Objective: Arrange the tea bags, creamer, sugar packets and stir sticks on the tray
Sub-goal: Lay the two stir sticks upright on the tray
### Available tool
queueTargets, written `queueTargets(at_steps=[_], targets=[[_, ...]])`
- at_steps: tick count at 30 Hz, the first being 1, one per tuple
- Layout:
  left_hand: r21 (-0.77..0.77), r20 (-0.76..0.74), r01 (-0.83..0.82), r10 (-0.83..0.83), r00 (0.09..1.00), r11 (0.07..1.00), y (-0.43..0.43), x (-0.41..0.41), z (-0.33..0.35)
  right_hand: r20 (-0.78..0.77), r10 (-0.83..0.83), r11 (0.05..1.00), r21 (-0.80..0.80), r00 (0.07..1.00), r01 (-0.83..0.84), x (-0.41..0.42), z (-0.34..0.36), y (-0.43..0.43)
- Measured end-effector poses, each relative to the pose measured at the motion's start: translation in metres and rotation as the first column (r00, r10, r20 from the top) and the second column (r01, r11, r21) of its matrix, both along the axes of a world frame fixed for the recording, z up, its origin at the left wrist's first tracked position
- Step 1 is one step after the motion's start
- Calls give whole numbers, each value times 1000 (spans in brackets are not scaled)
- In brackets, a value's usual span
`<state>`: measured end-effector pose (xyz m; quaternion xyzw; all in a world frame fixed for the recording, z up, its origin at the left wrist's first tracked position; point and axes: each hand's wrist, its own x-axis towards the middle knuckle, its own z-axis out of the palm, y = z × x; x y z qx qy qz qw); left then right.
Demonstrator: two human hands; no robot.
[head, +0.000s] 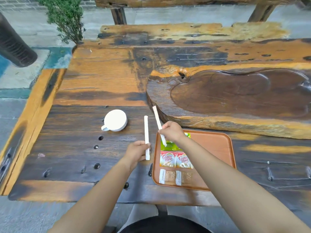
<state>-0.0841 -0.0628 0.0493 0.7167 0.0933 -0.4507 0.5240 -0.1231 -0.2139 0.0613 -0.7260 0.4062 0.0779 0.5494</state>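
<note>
An orange-brown tray [217,145] lies on the wooden table in front of me. On its left side lie green tea bags [168,145] at the far end, two Coffee mate creamer packets [175,160] in the middle and two brown sugar packets [175,177] at the near end. My left hand [137,153] grips a white wrapped stir stick [146,132] upright, just left of the tray. My right hand [171,131] holds a second stir stick [158,121] tilted to the left, its lower end over the tea bags.
A white cup [115,120] sits upside down on the table, left of the sticks. A large carved wooden slab [235,98] lies behind the tray. The tray's right half is bare. A small green plant [67,19] stands at the table's far left corner.
</note>
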Motion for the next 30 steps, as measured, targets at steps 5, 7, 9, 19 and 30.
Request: queueTargets(at_steps=[5,7,9,19,30], targets=[[-99,28,102,-100,995,990,-42,-15,21,123,-68,996,58,990,62,-40,23,-25],[-142,27,127,-124,992,982,-58,-23,30,162,-128,990,83,978,115,-57,33,-34],[-172,15,154,-154,988,973,-71,-31,36,194,-202,975,137,960,177,-74,43,-40],[-199,-14,204,-211,977,959,-93,-71,36,105,-557,798,344,824,495,-168,29,-62],[-128,-127,25,-41,991,992,-67,-92,16,-82,-541,781,319,837,537,-218,-31,-50]])
